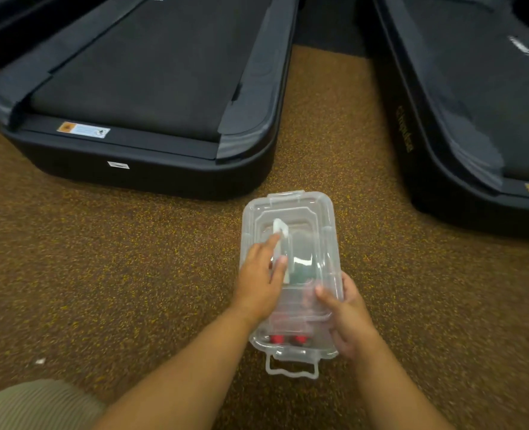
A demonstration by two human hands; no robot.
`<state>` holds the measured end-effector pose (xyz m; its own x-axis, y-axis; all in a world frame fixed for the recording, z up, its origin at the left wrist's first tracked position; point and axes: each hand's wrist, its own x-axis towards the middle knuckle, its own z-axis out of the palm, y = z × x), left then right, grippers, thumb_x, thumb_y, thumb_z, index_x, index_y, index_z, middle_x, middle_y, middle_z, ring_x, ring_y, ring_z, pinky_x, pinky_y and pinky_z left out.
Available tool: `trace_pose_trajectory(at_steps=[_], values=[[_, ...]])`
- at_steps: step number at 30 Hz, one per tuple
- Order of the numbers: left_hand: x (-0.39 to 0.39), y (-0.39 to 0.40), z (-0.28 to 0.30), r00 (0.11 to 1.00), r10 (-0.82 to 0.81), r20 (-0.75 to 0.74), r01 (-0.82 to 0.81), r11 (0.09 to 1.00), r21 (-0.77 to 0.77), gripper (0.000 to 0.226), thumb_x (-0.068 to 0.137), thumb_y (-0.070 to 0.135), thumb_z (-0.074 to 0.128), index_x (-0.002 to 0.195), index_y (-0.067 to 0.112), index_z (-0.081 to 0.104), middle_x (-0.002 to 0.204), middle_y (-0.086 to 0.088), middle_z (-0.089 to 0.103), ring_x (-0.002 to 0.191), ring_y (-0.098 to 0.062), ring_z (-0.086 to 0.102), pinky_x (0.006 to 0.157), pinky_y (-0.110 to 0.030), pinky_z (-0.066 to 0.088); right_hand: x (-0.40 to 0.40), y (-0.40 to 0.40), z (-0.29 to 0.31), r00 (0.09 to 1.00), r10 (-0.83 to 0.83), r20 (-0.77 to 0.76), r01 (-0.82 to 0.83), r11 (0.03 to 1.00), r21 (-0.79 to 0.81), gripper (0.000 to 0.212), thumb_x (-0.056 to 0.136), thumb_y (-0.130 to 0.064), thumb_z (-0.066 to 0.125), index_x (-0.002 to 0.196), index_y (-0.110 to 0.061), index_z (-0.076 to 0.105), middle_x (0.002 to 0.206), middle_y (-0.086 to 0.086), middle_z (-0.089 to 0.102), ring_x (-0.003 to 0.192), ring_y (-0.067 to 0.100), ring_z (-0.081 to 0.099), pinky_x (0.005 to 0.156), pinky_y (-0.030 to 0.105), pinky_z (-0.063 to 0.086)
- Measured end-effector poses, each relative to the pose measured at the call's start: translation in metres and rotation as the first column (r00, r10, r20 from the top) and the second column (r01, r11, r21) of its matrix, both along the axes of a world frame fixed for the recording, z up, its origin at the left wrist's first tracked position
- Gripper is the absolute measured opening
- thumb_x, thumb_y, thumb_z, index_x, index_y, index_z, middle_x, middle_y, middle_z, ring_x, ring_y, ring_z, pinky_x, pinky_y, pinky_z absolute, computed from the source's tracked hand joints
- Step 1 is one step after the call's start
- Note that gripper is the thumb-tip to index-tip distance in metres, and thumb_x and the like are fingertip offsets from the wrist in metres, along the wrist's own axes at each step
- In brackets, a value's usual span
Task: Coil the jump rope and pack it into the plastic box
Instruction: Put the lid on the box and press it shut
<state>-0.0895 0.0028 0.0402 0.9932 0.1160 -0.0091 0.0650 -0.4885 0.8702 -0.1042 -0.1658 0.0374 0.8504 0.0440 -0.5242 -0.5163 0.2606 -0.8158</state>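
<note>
A clear plastic box (325, 225) with its lid on lies lengthwise on the brown speckled floor. Through the plastic at its near end I see two red handle ends of the jump rope (288, 339); the rest of the rope is blurred behind the lid. My left hand (261, 280) lies on the lid's left side, fingers touching the white carry handle (280, 234) on top. My right hand (347, 318) grips the box's near right edge, thumb on the lid. The near latch (291, 369) hangs open and flat on the floor.
Two black treadmill decks flank the spot: one (145, 97) at the upper left, another (474, 113) at the right, with a strip of floor between them. My knee in beige ribbed fabric (36, 405) shows at the bottom left. A small white scrap (40, 361) lies on the floor.
</note>
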Motion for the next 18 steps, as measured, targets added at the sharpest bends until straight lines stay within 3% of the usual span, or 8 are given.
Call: trace_pose_trajectory(at_steps=[2,4,7,9,12,14,16,18], values=[[0.006,0.003,-0.009,0.991,0.122,0.049,-0.123,0.992,0.007,0.042,0.101,0.028,0.040,0.142,0.031,0.040,0.120,0.006,0.046,0.110,-0.011,0.048,0.095,-0.032,0.046,0.001,-0.016,0.001,0.998,-0.067,-0.010,0.067,0.998,0.022,0.041,0.085,-0.001,0.061,0.120,-0.021,0.056,0.107,0.013,0.071,0.088,0.032,0.071,0.065,0.045,0.058],[0.017,0.010,-0.023,0.984,0.177,-0.018,-0.174,0.979,0.107,0.041,0.099,0.018,0.043,0.139,0.023,0.043,0.126,0.002,0.047,0.119,-0.014,0.045,0.103,-0.039,0.044,0.003,-0.031,0.003,0.992,-0.122,-0.015,0.123,0.992,0.020,0.042,0.086,0.000,0.060,0.123,-0.020,0.055,0.108,0.012,0.070,0.085,0.028,0.072,0.061,0.040,0.058],[0.034,0.018,-0.043,0.935,0.166,-0.313,-0.093,0.967,0.237,0.062,0.092,0.008,0.052,0.150,0.018,0.030,0.149,-0.007,0.037,0.132,-0.027,0.042,0.108,-0.046,0.041,0.005,-0.049,0.000,0.987,-0.156,-0.034,0.154,0.987,-0.033,0.047,0.085,-0.003,0.062,0.128,-0.019,0.052,0.115,0.013,0.068,0.090,0.031,0.071,0.063,0.041,0.058],[0.040,0.022,-0.055,0.826,0.153,-0.543,-0.029,0.973,0.230,0.072,0.090,0.015,0.060,0.152,0.012,0.023,0.149,-0.014,0.039,0.132,-0.035,0.045,0.103,-0.043,0.043,0.006,-0.057,-0.002,0.986,-0.159,-0.048,0.158,0.987,-0.039,0.051,0.084,-0.003,0.063,0.131,-0.020,0.051,0.119,0.013,0.066,0.097,0.033,0.069,0.069,0.045,0.059],[0.035,0.022,-0.070,0.683,0.048,-0.729,0.071,0.989,0.132,0.043,0.094,0.025,0.058,0.130,0.003,0.053,0.123,-0.018,0.060,0.107,-0.034,0.063,0.086,-0.039,0.054,0.006,-0.067,-0.001,0.987,-0.140,-0.073,0.135,0.988,-0.069,0.050,0.084,-0.004,0.062,0.130,-0.022,0.051,0.118,0.012,0.067,0.100,0.034,0.068,0.080,0.050,0.056],[0.028,0.019,-0.076,0.699,0.044,-0.714,0.082,0.987,0.141,0.028,0.096,0.025,0.054,0.111,0.004,0.062,0.108,-0.014,0.065,0.095,-0.030,0.066,0.080,-0.038,0.057,0.007,-0.073,0.001,0.991,-0.110,-0.078,0.102,0.989,-0.103,0.047,0.085,-0.003,0.061,0.127,-0.022,0.052,0.116,0.012,0.068,0.095,0.034,0.069,0.077,0.049,0.057],[0.020,0.013,-0.079,0.719,0.120,-0.685,0.002,0.984,0.175,0.018,0.097,0.023,0.052,0.100,0.008,0.060,0.096,-0.010,0.065,0.089,-0.029,0.066,0.073,-0.036,0.055,0.011,-0.077,0.003,0.993,-0.080,-0.087,0.065,0.985,-0.159,0.047,0.084,-0.004,0.063,0.125,-0.025,0.052,0.116,0.012,0.067,0.093,0.036,0.069,0.075,0.051,0.058],[0.007,0.001,-0.081,0.660,0.168,-0.732,-0.196,0.979,0.048,0.012,0.096,0.016,0.052,0.095,0.007,0.060,0.088,-0.009,0.066,0.080,-0.026,0.067,0.068,-0.036,0.058,0.016,-0.081,0.006,0.995,-0.047,-0.088,0.029,0.981,-0.194,0.050,0.083,-0.005,0.065,0.123,-0.028,0.049,0.118,0.013,0.064,0.094,0.040,0.067,0.078,0.054,0.057]])
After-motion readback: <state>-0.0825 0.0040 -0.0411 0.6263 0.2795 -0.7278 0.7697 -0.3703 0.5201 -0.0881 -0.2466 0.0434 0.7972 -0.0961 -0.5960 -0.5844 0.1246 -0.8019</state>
